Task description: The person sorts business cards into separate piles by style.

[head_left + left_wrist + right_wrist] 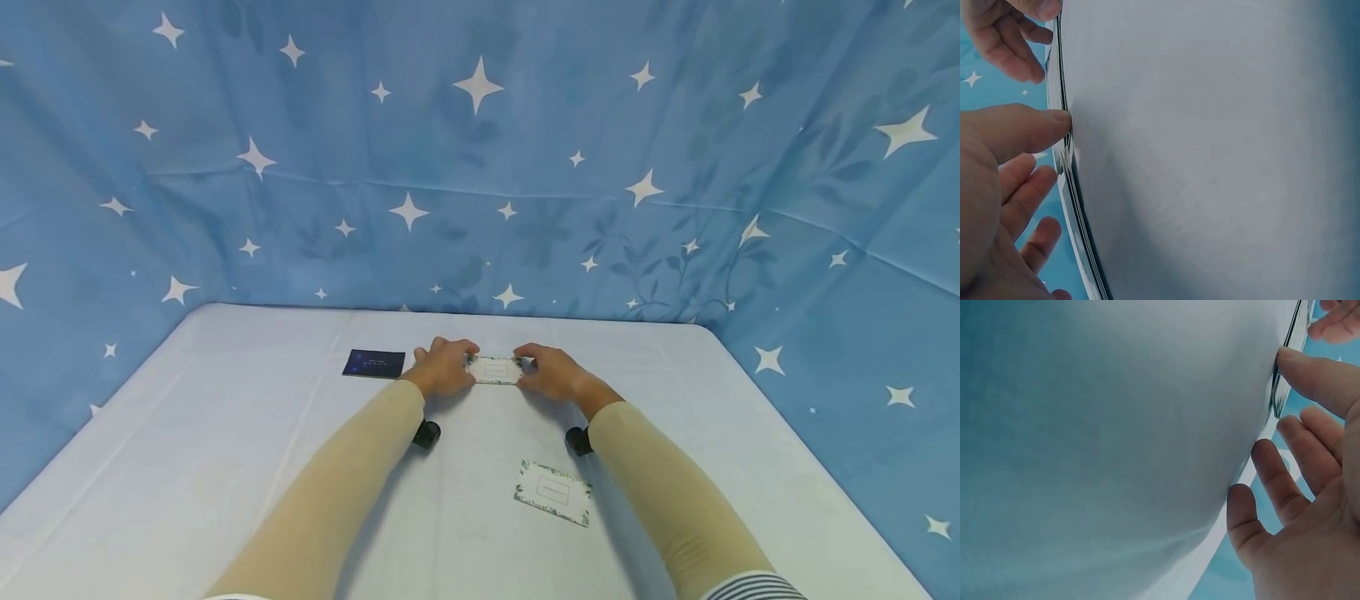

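A white card [495,370] with a leafy green border and a small framed box lies flat on the table between the hands. My left hand [444,367] pinches its left end, thumb at the near edge and a finger at the far edge. On the opposite end my right hand [552,372] holds it the same way. In the left wrist view the left thumb [1054,125] presses at the card's near edge. The right thumb [1294,362] shows likewise in the right wrist view, with the other fingers spread behind.
Just left of the left hand lies a dark blue card [374,363] with small print. Another leafy-bordered white card [553,492] rests at an angle nearer the body, beside the right forearm. A blue star-patterned curtain [480,167] hangs behind the white table [225,400].
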A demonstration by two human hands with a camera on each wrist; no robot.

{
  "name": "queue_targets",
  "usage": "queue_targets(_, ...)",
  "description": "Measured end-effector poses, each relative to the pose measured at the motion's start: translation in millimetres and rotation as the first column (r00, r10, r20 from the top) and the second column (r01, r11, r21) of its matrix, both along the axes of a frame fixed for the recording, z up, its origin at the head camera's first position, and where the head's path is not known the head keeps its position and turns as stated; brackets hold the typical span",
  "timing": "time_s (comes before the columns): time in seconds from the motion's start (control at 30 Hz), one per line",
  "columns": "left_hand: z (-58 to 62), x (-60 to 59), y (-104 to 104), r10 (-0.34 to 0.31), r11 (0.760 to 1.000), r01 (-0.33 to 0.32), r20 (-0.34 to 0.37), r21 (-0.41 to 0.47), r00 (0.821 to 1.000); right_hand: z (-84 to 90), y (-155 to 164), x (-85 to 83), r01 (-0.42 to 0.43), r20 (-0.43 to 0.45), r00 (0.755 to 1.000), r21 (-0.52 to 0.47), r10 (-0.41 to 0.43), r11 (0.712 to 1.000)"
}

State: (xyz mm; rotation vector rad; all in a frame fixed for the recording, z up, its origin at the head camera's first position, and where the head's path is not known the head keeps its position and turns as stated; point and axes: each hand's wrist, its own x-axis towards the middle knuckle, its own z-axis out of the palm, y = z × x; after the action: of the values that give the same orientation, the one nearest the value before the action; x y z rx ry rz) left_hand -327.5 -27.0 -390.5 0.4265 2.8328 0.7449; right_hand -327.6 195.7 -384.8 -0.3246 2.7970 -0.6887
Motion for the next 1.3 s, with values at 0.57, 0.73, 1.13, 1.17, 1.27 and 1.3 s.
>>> queue_targets(0.57, 5.4, -0.6, 1, -0.015, 1.0, 0.015, 0.0, -0.023, 1.0, 2.6, 1, -2.1, 0.01, -0.008, 1.0, 0.004, -0.01, 1.0)
queue_targets(0.73, 12.0, 2.3, 2, 0.012, 0.999, -0.013, 0.033, 0.043, 0.999, 9.5, 3, 1.7, -0.031, -0.001, 1.0, -0.028, 0.031, 0.999)
queue_targets(1.13, 28.7, 42.7, -7, -0.173, 0.96, 0.168, 0.003, 0.223, 0.985, 30.5, 26, 57.2, -0.049, -0.069, 0.997, -0.203, 0.036, 0.978)
queue_targets(1.17, 27.2, 49.0, -7, -0.199, 0.951, 0.194, -0.001, 0.241, 0.98, 29.7, 29, 64.3, -0.053, -0.074, 0.997, -0.215, 0.038, 0.975)
queue_targets(1.27, 21.6, 68.5, -2, -0.274, 0.921, 0.266, -0.012, 0.283, 0.962, 26.7, 34, 86.0, -0.068, -0.086, 0.995, -0.248, 0.048, 0.966)
queue_targets(1.3, 19.6, 75.1, 1, -0.294, 0.913, 0.282, -0.003, 0.294, 0.956, 25.5, 36, 93.1, -0.076, -0.09, 0.994, -0.251, 0.055, 0.965)
